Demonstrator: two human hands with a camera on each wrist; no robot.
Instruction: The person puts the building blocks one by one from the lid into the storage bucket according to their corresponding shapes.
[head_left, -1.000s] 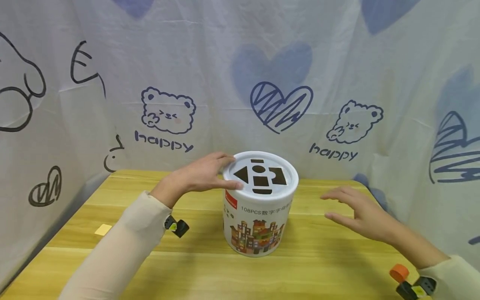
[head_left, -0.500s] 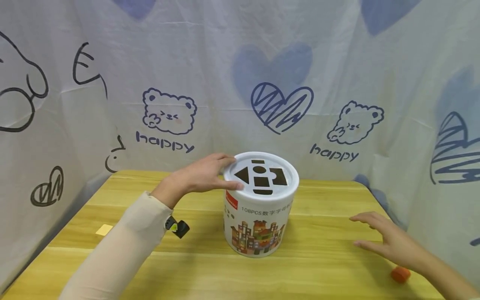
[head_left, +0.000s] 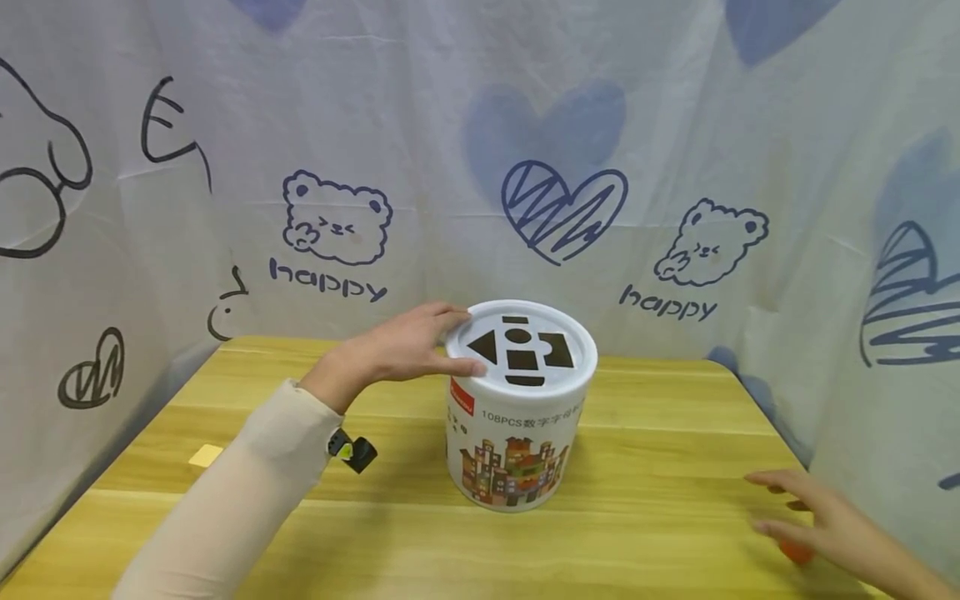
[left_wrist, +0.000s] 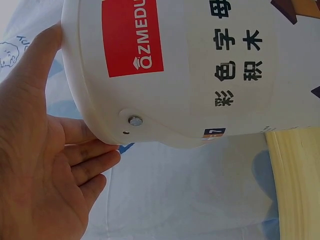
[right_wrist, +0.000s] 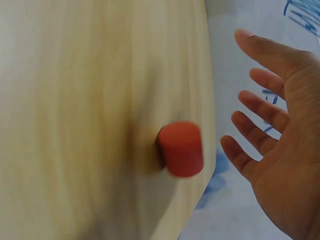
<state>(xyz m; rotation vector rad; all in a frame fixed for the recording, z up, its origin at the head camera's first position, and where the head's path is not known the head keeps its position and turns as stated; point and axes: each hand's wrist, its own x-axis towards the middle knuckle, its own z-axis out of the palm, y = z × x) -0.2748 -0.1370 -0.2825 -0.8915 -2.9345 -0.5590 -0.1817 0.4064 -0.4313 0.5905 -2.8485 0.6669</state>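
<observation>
A white bucket stands upright on the table, its lid cut with several dark shaped holes. My left hand rests on the lid's left rim, thumb at the front and fingers toward the back; the left wrist view shows the hand against the rim beside the red label. Over the table's right side, my right hand holds nothing and partly covers an orange-red block. In the right wrist view this cylinder-shaped block lies apart from the relaxed fingers of the hand.
A flat yellow piece lies at the left of the wooden table, near my left sleeve. Behind the table and at its sides hangs a pale curtain with blue hearts and bear drawings.
My right hand has moved right and toward the front, from beside the bucket to the orange-red block. The left hand and the bucket have stayed in place.
</observation>
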